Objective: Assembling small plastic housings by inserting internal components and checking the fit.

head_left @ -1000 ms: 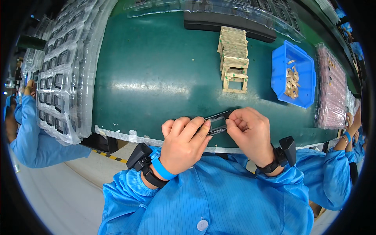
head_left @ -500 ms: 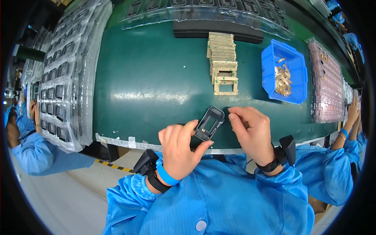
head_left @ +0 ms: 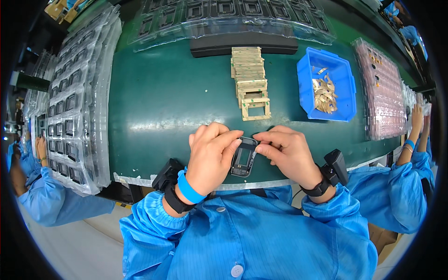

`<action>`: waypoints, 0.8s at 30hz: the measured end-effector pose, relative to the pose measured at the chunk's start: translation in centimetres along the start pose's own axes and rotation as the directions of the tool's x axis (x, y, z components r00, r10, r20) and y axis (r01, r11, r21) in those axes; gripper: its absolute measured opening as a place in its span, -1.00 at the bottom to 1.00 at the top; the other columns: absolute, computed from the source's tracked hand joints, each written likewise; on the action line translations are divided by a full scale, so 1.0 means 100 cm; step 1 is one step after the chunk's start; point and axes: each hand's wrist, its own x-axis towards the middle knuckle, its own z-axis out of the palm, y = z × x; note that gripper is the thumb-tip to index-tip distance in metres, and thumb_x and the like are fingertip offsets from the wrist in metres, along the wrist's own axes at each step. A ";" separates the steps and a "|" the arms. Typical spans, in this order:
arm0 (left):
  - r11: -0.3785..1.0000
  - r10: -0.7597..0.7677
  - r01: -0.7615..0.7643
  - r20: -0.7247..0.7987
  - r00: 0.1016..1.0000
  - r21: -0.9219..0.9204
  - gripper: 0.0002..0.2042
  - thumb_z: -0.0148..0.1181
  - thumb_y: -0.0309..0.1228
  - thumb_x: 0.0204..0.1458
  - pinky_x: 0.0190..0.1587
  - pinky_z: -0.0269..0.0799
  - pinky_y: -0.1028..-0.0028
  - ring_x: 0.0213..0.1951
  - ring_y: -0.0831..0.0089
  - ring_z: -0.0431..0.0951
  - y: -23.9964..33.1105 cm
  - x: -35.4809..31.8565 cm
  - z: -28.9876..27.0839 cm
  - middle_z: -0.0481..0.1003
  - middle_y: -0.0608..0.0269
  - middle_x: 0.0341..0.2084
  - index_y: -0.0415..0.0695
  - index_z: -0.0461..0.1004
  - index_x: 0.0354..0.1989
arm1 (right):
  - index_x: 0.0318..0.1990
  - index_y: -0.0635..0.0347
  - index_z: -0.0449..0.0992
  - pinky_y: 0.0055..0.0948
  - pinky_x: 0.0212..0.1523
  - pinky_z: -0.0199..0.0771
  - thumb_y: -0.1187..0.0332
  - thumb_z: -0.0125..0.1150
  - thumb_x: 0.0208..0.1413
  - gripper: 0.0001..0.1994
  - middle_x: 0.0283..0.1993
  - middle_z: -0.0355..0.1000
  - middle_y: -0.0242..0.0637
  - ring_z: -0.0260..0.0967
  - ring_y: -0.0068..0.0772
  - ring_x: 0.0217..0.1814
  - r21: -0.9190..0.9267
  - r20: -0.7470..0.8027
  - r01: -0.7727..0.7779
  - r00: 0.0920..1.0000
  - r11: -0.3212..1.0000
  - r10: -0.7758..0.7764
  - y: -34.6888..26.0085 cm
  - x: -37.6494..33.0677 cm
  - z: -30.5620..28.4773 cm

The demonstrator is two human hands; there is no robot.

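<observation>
A small black plastic housing (head_left: 243,157) with a rectangular window is held just above the near part of the green bench. My left hand (head_left: 212,156) grips its upper left edge between thumb and fingers. At its upper right corner, my right hand (head_left: 287,151) has thumb and forefinger pinched on the rim. Whether a small piece sits between those right fingertips is hidden. Beyond my hands lies an overlapping row of tan rectangular adhesive frames (head_left: 249,77) with green marks.
A blue bin (head_left: 349,91) holds curled tan strips (head_left: 325,95). Stacked clear trays of black parts (head_left: 70,107) stand at left, another clear tray (head_left: 228,16) at the back by a black bar (head_left: 200,46). Pinkish trays (head_left: 387,98) are at right. Co-workers' blue sleeves (head_left: 392,205) show at both sides.
My right hand has moved left, from beside the housing onto its upper right corner. The housing has turned more upright, and my left hand has shifted up along its left edge.
</observation>
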 end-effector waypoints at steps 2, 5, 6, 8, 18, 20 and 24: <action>1.000 0.006 -0.006 0.010 1.000 -0.013 -0.80 0.22 -0.46 0.03 -0.04 0.21 0.36 -0.23 0.29 0.40 0.000 0.000 -0.001 0.46 0.27 -0.34 -0.14 0.60 -0.16 | -0.19 0.23 0.62 -0.42 -0.46 0.37 0.42 0.35 0.00 -0.80 -0.43 0.44 -0.22 0.40 -0.35 -0.50 -0.022 -0.004 0.012 1.000 1.000 -0.012 0.000 0.001 0.001; 0.999 0.034 -0.034 0.005 0.999 -0.022 -0.80 0.25 -0.43 0.01 -0.08 0.18 0.35 -0.23 0.30 0.38 0.000 0.000 -0.002 0.46 0.31 -0.35 -0.13 0.61 -0.17 | -0.21 0.23 0.62 -0.42 -0.46 0.38 0.41 0.35 -0.01 -0.81 -0.42 0.45 -0.21 0.41 -0.33 -0.50 -0.034 -0.012 -0.009 1.000 0.999 0.009 -0.003 0.002 0.002; 0.998 0.062 -0.062 -0.005 0.998 -0.023 -0.80 0.27 -0.41 0.00 -0.13 0.15 0.34 -0.24 0.32 0.37 0.000 0.000 -0.002 0.45 0.34 -0.35 -0.11 0.61 -0.18 | -0.21 0.23 0.62 -0.42 -0.46 0.38 0.41 0.35 -0.01 -0.81 -0.42 0.45 -0.21 0.41 -0.33 -0.50 -0.055 -0.022 0.004 1.000 0.998 -0.006 -0.004 0.002 0.002; 0.998 0.043 -0.043 0.014 0.999 -0.035 -0.79 0.26 -0.43 0.00 -0.08 0.18 0.35 -0.24 0.31 0.37 0.001 0.001 -0.004 0.46 0.33 -0.36 -0.13 0.61 -0.17 | -0.22 0.23 0.62 -0.42 -0.46 0.39 0.41 0.35 -0.01 -0.81 -0.42 0.45 -0.21 0.41 -0.33 -0.50 -0.076 -0.031 0.015 0.999 0.997 -0.018 -0.005 0.002 0.002; 0.999 -0.014 0.015 0.043 0.999 -0.029 -0.85 0.29 -0.44 -0.02 -0.08 0.17 0.37 -0.26 0.33 0.39 -0.001 0.006 -0.003 0.49 0.33 -0.42 -0.10 0.64 -0.25 | -0.26 0.23 0.62 -0.40 -0.47 0.42 0.40 0.35 -0.01 -0.84 -0.42 0.45 -0.19 0.44 -0.29 -0.49 -0.101 -0.060 0.023 0.998 0.995 -0.030 -0.005 0.001 0.006; 1.000 -0.015 0.016 0.034 0.999 -0.022 -0.85 0.30 -0.43 -0.03 -0.09 0.17 0.38 -0.26 0.34 0.39 -0.001 0.007 -0.001 0.49 0.34 -0.42 -0.10 0.65 -0.27 | -0.28 0.23 0.62 -0.39 -0.46 0.42 0.40 0.35 -0.01 -0.85 -0.43 0.45 -0.19 0.44 -0.28 -0.49 -0.101 -0.065 0.023 0.997 0.995 -0.029 -0.005 0.002 0.008; 1.000 0.009 -0.009 -0.003 1.000 0.010 -0.86 0.32 -0.43 -0.06 -0.11 0.15 0.39 -0.27 0.34 0.40 0.002 0.008 0.001 0.50 0.35 -0.44 -0.10 0.65 -0.29 | -0.35 0.22 0.60 -0.33 -0.46 0.42 0.42 0.34 -0.02 -0.90 -0.45 0.43 -0.20 0.43 -0.21 -0.49 -0.107 -0.141 0.035 0.989 0.994 -0.050 -0.002 0.001 0.015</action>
